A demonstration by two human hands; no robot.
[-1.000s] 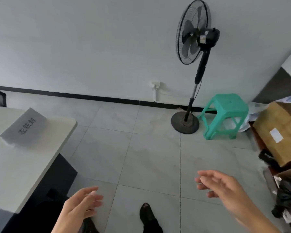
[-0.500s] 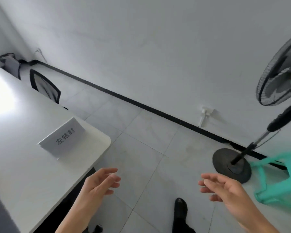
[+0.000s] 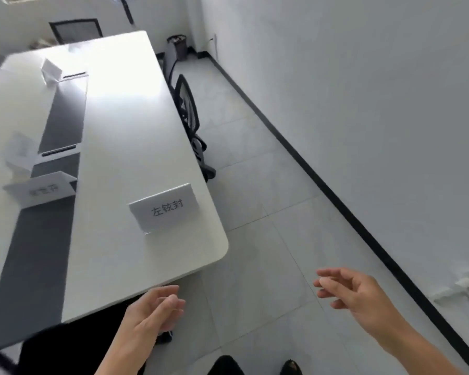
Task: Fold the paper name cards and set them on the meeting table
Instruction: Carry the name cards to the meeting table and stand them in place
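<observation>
A folded white name card (image 3: 164, 208) with black printed characters stands near the right edge of the long white meeting table (image 3: 125, 136). A second folded card (image 3: 42, 190) stands further left on the table. Another white folded paper (image 3: 50, 71) sits at the far end, and a blurred one (image 3: 21, 150) lies at the left. My left hand (image 3: 153, 311) hovers open just below the table's near corner, holding nothing. My right hand (image 3: 355, 292) is open over the floor, well right of the table, also holding nothing.
A black mesh office chair (image 3: 191, 123) is pushed against the table's right side. A dark bin (image 3: 178, 47) stands in the far corner. A dark strip (image 3: 38, 253) runs down the table's middle. The wall's black skirting (image 3: 336, 196) borders the tiled floor. My shoes (image 3: 255, 365) show at the bottom.
The view has swung left, away from the fan and the green stool, and now takes in the whole table. Both hands stay open and empty in front of me.
</observation>
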